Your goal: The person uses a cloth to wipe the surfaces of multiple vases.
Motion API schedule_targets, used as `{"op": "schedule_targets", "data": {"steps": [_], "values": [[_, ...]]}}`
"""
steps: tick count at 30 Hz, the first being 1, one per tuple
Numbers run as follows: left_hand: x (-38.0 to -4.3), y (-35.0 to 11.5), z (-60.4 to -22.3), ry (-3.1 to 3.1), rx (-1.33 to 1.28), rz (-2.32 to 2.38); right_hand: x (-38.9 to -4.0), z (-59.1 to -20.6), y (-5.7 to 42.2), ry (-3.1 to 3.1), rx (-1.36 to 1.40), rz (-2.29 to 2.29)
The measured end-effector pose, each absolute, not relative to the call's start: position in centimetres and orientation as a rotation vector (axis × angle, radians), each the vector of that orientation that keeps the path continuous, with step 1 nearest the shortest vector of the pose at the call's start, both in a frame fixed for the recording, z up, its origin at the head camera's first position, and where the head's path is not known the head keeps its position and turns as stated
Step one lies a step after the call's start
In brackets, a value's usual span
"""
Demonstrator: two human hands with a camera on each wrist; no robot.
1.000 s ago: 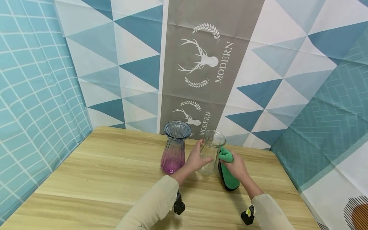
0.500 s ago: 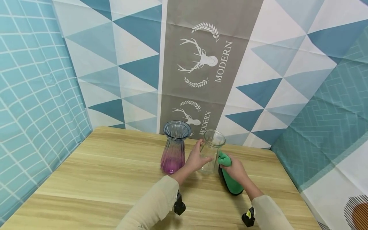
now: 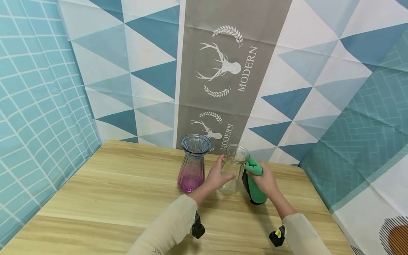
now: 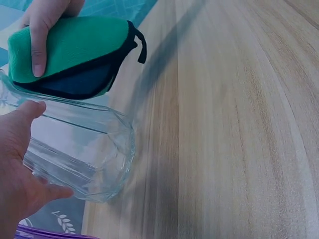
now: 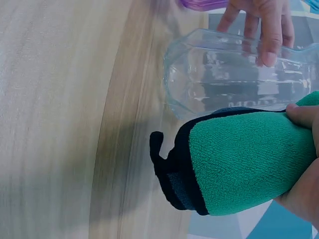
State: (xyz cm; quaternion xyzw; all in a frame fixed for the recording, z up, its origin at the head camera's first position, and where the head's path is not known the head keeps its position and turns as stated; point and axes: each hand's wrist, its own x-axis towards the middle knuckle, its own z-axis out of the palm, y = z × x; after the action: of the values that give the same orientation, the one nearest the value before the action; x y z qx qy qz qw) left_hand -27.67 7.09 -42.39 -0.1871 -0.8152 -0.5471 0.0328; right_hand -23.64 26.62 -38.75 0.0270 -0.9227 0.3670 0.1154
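Observation:
On the table, a clear glass vase (image 3: pixel 232 186) stands upright, its flared rim uppermost. My left hand (image 3: pixel 219 176) holds it from the left, fingers behind and thumb across the front. In my right hand (image 3: pixel 267 181) is a folded green cleaning cloth (image 3: pixel 257 193) with black edging. The cloth's upper end lies against the vase's right side, just under the rim. The right wrist view shows the cloth (image 5: pixel 239 164) bunched in the grip, a black loop at its free end, with the glass vase (image 5: pixel 199 74) beside it. Part of my left hand (image 4: pixel 15 164) appears in the left wrist view.
A second, ribbed vase (image 3: pixel 192 168), blue at the top fading to pink at the base, stands just left of the clear one. The wooden table (image 3: pixel 95 198) ends at a patterned wall covering (image 3: pixel 153 117) behind the vases.
My right hand moved slightly down with the cloth, then back up toward the vase's rim. My left hand and the clear vase have stayed in place.

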Motion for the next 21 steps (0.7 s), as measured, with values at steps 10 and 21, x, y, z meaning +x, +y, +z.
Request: {"op": "schedule_targets", "data": {"steps": [10,21], "values": [[-27.5,7.0,-42.2,-2.509,-0.594,-1.714,-23.7,-40.0,26.3,-2.701,0.152,0.984],[-27.6,7.1,-42.2,-2.540,-0.568,-1.721,-23.6,-41.6,26.7,-2.787,0.169,0.986]]}}
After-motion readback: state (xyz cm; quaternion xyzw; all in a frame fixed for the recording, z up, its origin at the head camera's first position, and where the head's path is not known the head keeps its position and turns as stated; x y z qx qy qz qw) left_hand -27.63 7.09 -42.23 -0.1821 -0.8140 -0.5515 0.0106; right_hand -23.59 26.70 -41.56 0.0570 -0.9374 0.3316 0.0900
